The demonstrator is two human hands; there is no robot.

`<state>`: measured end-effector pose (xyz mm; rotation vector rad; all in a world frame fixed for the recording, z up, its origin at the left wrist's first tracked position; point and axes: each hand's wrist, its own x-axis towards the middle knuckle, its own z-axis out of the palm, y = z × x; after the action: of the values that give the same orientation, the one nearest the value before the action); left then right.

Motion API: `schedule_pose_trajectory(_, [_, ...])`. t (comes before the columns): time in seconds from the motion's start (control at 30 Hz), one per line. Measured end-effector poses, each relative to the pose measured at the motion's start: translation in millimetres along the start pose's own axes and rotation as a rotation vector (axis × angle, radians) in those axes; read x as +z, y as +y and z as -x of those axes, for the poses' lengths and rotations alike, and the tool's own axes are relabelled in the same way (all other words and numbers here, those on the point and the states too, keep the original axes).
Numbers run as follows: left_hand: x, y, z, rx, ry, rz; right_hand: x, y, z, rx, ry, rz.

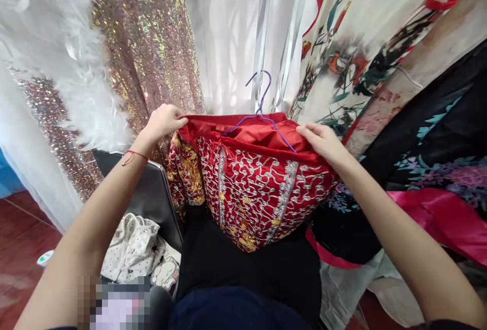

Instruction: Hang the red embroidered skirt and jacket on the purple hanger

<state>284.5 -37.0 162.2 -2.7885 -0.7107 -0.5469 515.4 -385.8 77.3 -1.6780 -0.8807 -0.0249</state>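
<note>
A red embroidered garment (254, 188) with silver and gold thread hangs in front of me, its top edge spread between my hands. A purple wire hanger (262, 109) lies on its red lining, hook pointing up. My left hand (164, 119) pinches the garment's upper left edge; a red string circles that wrist. My right hand (322, 139) grips the upper right edge, beside the hanger's arm.
Hanging clothes crowd around: a gold sequin dress (148, 40) and white feathers (57, 51) at left, white sheer fabric (232, 30) behind, floral robes (365, 40) and a black and pink robe (437, 167) at right. A dark chair (148, 193) holds spotted cloth (131, 249).
</note>
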Motion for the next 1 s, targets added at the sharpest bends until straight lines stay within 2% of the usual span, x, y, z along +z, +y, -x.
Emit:
schedule_pose_trajectory(0.07, [4,17,0,-0.028,0.124,-0.033,-3,4,-1,-0.098,0.227,-0.033])
schedule_pose_trajectory(0.13, [17,32,0,-0.015,0.133,-0.04,-6,10,2,-0.093,0.293,-0.087])
schedule_pose_trajectory(0.23, [43,45,3,0.019,0.075,-0.027,-12,18,12,-0.017,0.18,-0.116])
schedule_pose_trajectory(0.33, [65,45,6,-0.039,0.043,0.03,-13,20,29,0.022,0.084,-0.097])
schedule_pose_trajectory(0.5, [98,42,4,-0.229,-0.088,0.317,-8,14,48,-0.013,0.117,0.005])
schedule_pose_trajectory(0.63, [126,40,-2,-0.295,-0.16,0.498,-5,11,49,0.038,0.09,-0.017])
schedule_pose_trajectory(0.73, [134,36,-17,-0.302,-0.123,0.622,-4,8,45,0.073,0.018,-0.061])
schedule_pose_trajectory(0.8, [132,32,-33,-0.305,-0.041,0.662,-3,5,43,0.022,0.011,-0.019])
schedule_pose_trajectory(0.9, [125,26,-52,-0.291,0.09,0.652,-3,5,41,-0.124,0.182,0.068])
schedule_pose_trajectory(0.97, [122,23,-57,-0.244,0.103,0.62,-5,9,42,-0.184,0.361,0.066])
schedule_pose_trajectory(1.0, [121,21,-56,-0.214,0.073,0.599,-6,13,42,-0.18,0.405,0.048])
